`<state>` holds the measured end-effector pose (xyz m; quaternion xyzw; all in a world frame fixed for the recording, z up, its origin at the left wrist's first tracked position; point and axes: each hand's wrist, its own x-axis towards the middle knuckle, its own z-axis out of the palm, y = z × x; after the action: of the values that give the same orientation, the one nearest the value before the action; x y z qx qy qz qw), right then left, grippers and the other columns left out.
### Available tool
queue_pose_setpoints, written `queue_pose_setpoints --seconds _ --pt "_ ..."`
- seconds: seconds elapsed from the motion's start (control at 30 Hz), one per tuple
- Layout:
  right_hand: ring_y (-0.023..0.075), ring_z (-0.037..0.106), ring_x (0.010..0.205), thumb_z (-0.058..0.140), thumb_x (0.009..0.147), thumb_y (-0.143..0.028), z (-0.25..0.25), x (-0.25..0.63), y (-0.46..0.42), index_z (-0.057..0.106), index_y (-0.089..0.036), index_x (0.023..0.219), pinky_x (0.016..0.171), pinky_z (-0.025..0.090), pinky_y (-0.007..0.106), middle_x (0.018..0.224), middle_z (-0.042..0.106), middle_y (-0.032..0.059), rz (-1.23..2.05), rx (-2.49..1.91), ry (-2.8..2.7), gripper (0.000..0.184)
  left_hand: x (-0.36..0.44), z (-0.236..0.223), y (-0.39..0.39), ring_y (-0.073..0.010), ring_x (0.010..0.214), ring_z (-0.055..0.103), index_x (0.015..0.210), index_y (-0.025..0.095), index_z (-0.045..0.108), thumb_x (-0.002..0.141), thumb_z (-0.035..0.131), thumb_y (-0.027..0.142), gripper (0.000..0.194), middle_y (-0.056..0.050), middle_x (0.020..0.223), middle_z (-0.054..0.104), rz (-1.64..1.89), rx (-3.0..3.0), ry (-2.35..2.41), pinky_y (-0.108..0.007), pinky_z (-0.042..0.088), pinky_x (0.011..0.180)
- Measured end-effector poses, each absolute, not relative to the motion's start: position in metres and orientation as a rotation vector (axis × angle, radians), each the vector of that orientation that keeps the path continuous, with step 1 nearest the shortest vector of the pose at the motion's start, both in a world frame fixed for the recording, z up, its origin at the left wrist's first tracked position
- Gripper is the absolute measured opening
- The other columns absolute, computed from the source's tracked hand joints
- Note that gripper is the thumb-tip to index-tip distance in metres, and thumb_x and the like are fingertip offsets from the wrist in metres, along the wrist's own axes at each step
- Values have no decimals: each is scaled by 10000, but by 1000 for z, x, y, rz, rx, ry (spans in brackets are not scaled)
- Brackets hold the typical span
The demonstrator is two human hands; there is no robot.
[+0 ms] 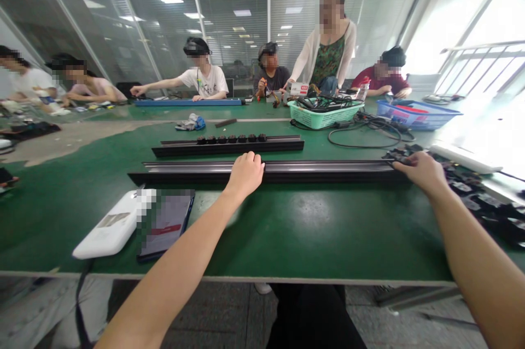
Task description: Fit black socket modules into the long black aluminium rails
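A long black rail with a shiny grey channel lies across the green table in front of me. My left hand is closed over it near its middle, knuckles up. At its right end, my right hand pinches the rail's back edge; the fingertips are partly hidden. Behind it lies a shorter black rail with several round black parts set in a row along it. A heap of small black parts lies beside my right hand.
A white device and a phone lie at front left. Farther back are a glove, a green basket of cables, a blue basket and a loose black cable. Several people are along the table's far side.
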<state>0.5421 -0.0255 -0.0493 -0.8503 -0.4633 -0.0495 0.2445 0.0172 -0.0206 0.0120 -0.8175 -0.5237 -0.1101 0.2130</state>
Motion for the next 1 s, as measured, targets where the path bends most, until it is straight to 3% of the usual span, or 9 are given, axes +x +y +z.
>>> queue_pose_setpoints --seconds 0.3,0.6,1.0 --pt "353 658 1109 624 836 -517 -41 521 -36 717 -129 1200 913 500 414 1166 725 192 -218 -2335 -1225 540 17 13 -21 -283 1020 610 1116 89 632 1055 377 277 323 -164 1101 638 -298 -2267 -1454 -381 459 873" --pt "381 654 1109 561 889 -503 -30 504 -44 725 -165 1236 846 521 430 1168 714 211 -245 -2487 -1148 511 18 12 -20 -289 1026 607 1124 87 632 1050 378 271 323 -169 1100 636 -312 -2275 -1454 -392 460 884" --pt "375 647 1155 594 897 -471 -27 503 -44 709 -165 1295 898 530 435 1194 711 212 -212 -2461 -1091 515 18 13 -20 -276 1021 611 1117 89 632 1055 363 275 333 -161 1092 638 -296 -2272 -1452 -381 464 884"
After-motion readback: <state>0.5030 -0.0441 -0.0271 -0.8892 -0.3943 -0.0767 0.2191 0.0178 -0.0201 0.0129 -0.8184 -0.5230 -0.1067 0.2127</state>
